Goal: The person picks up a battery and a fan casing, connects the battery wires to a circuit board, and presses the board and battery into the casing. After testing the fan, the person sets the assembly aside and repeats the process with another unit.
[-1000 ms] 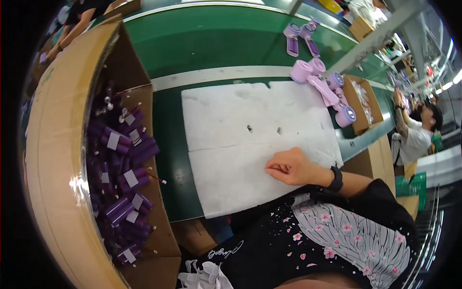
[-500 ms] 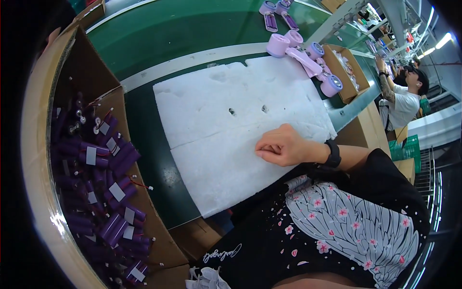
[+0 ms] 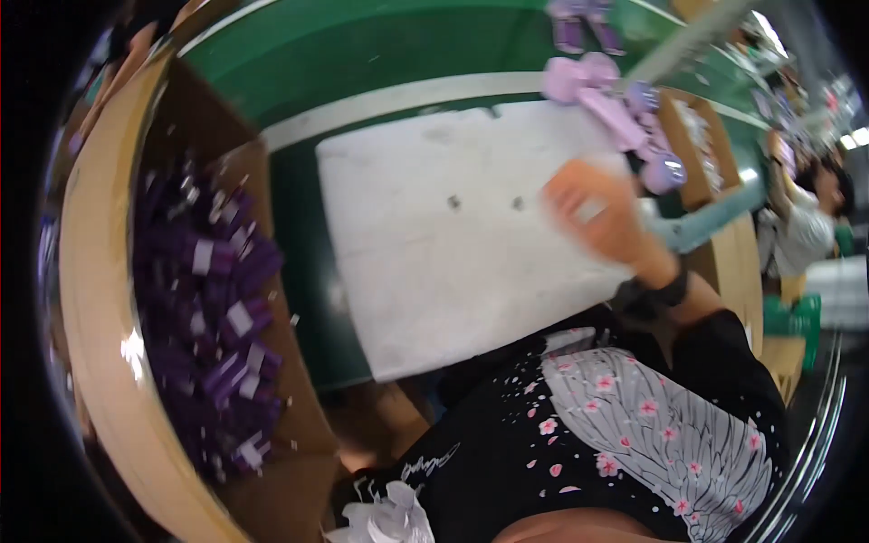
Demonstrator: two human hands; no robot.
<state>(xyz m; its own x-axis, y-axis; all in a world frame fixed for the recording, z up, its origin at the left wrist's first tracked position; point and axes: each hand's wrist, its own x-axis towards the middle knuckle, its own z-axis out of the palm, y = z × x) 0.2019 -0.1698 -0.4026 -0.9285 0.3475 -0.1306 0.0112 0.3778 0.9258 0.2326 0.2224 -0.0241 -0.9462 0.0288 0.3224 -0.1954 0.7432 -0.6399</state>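
Note:
My right hand [image 3: 593, 213] is raised over the right part of a white foam sheet [image 3: 407, 262], near its far right corner. Motion smears its fingers, so their closure is unclear; a small pale patch shows at the palm. Just beyond this hand lie lilac plastic housings [image 3: 611, 118] with round ends. At the lower left, a small bit of skin at a black sleeve appears to be my left hand [image 3: 358, 457], beside the cardboard box; its fingers are hidden. Purple battery packs [image 3: 240, 317] with white labels and thin leads fill the box.
The tall cardboard box [image 3: 100, 299] flanks the green table [image 3: 312, 299] on the left. A smaller carton [image 3: 692, 149] with white pieces stands at the right, near a pale teal strip [image 3: 711, 220]. More lilac parts [image 3: 584, 27] lie at the back. A co-worker [image 3: 806, 213] is at far right.
My right hand has moved up and right across the foam, from a closed shape to a blur. A bit of skin has appeared at the lower left. The whole view has shifted slightly.

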